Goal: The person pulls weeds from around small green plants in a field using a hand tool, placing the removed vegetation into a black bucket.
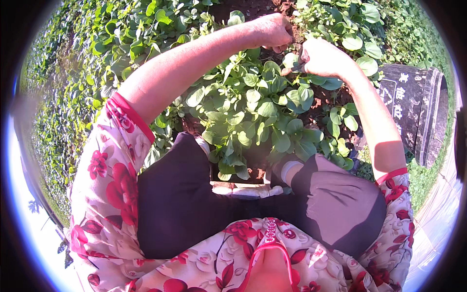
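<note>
My left hand (273,32) reaches over the leafy green plants (265,90), its fingers curled closed and the palm side turned from view. Close by on the right is my right hand (325,57), also closed, thumb and fingers drawn together just above the leaves. A small gap separates the two hands. Whatever either one grips is hidden behind the fingers. Rounded green leaves stand right beside and under both hands, with reddish-brown soil (317,100) showing between the stems.
A black bucket (406,109) with white markings lies at the right among the plants. My bent knees flank the near plants, and the edge of a low pale seat (245,190) shows between my legs. Dense greenery (97,73) spreads across the left.
</note>
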The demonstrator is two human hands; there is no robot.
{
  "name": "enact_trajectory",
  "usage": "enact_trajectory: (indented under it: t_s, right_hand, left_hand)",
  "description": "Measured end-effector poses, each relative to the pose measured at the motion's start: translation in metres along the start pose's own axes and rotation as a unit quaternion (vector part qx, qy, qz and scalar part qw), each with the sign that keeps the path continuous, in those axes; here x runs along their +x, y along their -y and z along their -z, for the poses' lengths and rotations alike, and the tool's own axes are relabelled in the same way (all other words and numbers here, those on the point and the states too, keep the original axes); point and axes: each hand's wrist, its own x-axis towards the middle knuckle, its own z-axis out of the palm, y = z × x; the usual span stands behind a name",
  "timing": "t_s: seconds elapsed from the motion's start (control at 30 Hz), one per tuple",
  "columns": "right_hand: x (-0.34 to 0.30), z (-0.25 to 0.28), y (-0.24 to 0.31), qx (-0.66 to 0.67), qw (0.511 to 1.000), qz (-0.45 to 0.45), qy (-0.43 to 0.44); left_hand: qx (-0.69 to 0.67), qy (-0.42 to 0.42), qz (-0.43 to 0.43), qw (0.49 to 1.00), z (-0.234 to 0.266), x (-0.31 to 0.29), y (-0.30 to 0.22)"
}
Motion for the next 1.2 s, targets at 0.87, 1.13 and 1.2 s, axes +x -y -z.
enact_trajectory:
  t_s: [0.87, 1.13, 1.2]
  right_hand:
    - [-0.019, -0.032, -0.013, 0.017, 0.995, -0.043, -0.086]
    - [-0.034, -0.036, 0.015, 0.002, 0.998, -0.018, -0.066]
    - [-0.037, -0.032, 0.02, -0.003, 0.998, -0.018, -0.065]
  left_hand:
    - [0.026, 0.058, -0.05, 0.997, -0.039, -0.049, 0.017]
    - [0.382, 0.04, -0.067, 0.921, -0.075, 0.059, 0.091]
    - [0.483, 0.093, -0.158, 0.856, -0.09, 0.062, 0.123]
